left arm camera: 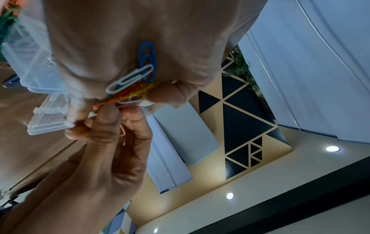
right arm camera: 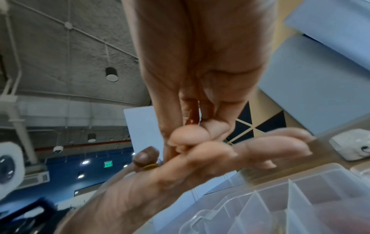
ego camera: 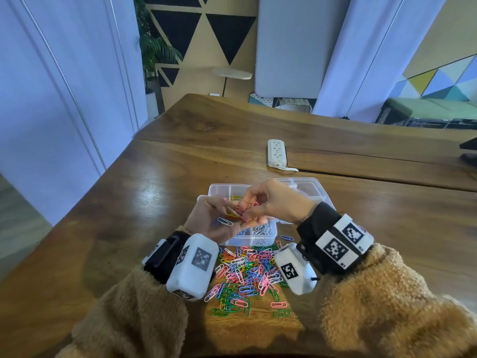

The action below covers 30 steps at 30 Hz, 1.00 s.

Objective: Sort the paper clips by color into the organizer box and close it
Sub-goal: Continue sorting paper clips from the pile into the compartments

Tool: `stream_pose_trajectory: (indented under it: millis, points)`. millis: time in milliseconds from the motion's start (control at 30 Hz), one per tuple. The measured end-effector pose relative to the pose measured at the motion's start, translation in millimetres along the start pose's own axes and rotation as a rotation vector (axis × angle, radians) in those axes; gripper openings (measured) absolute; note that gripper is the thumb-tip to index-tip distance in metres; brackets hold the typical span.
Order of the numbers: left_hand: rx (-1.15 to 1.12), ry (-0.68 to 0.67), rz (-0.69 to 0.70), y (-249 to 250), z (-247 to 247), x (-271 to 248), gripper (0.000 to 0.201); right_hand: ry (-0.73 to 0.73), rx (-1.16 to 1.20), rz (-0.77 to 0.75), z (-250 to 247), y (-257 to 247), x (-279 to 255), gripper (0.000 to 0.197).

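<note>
right hand (ego camera: 273,202) grip is pinched on a pink clip (left arm camera: 122,132), picking it out of the left hand (ego camera: 214,226), whose grip is cupped round a small bunch of clips (left arm camera: 130,80). both sit over the open box (ego camera: 247,240), which has some white, blue and yellow ones sorted. there's a big mixed pile (ego camera: 247,275) on the worktop (ego camera: 154,202), so it looks like early days.

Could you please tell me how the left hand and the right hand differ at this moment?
The left hand lies palm up, cupping a mixed bunch of clips; the right hand is turned palm down. The left holds several clips; the right pinches a pink clip at its fingertips. Both are over the open box, fingers touching.
</note>
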<state>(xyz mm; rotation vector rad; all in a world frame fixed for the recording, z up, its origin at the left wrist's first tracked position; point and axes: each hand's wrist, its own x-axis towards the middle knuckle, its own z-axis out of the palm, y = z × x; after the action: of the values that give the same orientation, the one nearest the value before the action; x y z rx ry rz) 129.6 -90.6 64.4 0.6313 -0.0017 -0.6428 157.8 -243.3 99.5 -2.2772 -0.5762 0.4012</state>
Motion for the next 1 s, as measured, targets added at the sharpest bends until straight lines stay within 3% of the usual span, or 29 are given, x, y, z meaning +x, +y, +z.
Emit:
stream_pose_trajectory:
  millis: [133,267,367,400,467,700,833,1000]
  points:
    - [0.033,0.102,0.050,-1.2,2.3,-1.9,0.045,0.005,-0.060,-0.018,8.4,-5.3,-3.0,0.011]
    - [-0.083,0.182,0.012,-0.2,-7.0,0.3,0.041,0.034,-0.174,-0.044,13.3,-7.1,-3.2,0.011]
    - [-0.165,0.190,-0.003,-1.1,-19.2,3.3,0.056,-0.017,0.084,-0.014,15.3,-1.4,-0.3,0.010]
    - [-0.177,0.194,-0.005,-1.1,-21.0,3.9,0.054,-0.021,0.143,-0.007,15.2,0.5,0.7,0.009]
    - [-0.163,0.220,-0.023,-0.8,-18.0,2.0,0.030,-0.033,0.235,0.003,13.3,5.0,1.6,0.007]
    - [-0.298,0.196,-0.158,6.4,-23.0,-2.9,0.018,-0.041,0.535,0.070,4.7,16.7,11.3,0.010]
    - [-0.219,0.219,-0.102,18.3,-20.8,-16.0,0.038,-0.074,0.827,0.116,-4.4,16.4,17.9,0.018]
    - [-0.260,0.230,-0.007,35.2,-39.7,-37.8,0.048,-0.081,1.252,0.375,-10.9,28.2,32.1,0.028]
